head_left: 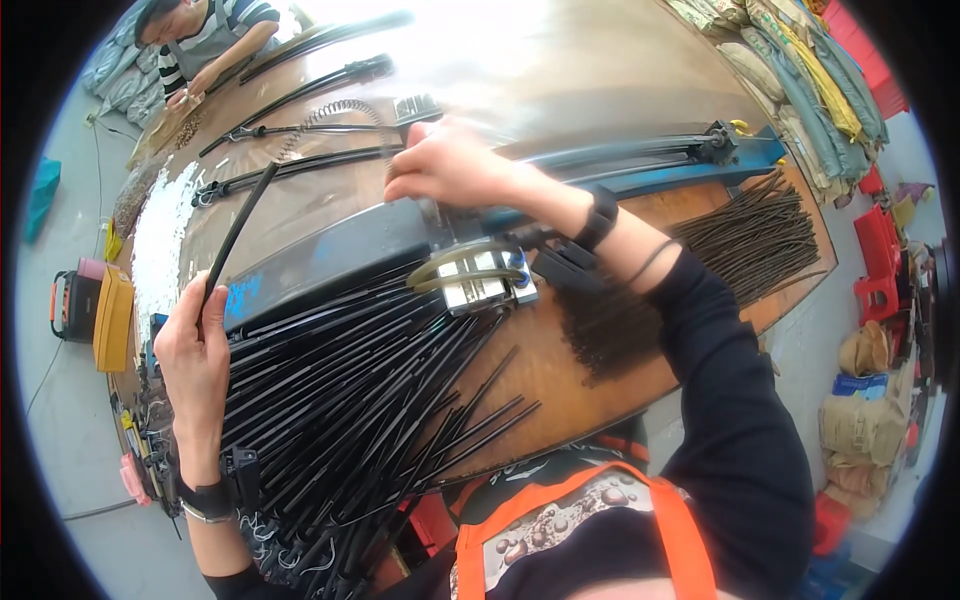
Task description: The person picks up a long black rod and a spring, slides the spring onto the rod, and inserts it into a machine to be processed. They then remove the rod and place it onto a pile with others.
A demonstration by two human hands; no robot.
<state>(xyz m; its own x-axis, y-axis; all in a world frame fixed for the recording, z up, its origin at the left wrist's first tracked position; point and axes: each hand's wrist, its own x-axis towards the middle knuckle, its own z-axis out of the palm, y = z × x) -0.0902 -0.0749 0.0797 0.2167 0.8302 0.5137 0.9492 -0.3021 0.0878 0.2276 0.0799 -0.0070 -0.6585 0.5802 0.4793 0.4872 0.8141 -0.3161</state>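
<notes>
Closest to the person, below an orange-trimmed apron (600,510), a thick heap of long black strips (350,400) fans across the wooden worktable (600,85). They look like wiper blade parts, and most seem not yet handled.

The left hand (195,355) sits at the heap's left edge, fingers closed around one slim black strip (238,225) that rises away from the pile toward the far side of the table. The right hand (450,165) reaches further out, curled down over the top of a small metal press fixture (480,275) mounted on a long blue-black rail (330,250). Its fingers are bent as if gripping a lever or handle, but I cannot tell exactly what they clasp. To the right of the fixture lies a second, darker bundle of thin rods (740,245), which may be a separate stock or a finished batch.

Beyond the rail, several assembled wiper arms (300,95) lie in a row, with a coiled spring (330,115) among them. Judging by that handful against the large heap, much appears left to do.

At the far corner another person (200,40) bends over small parts.
</notes>
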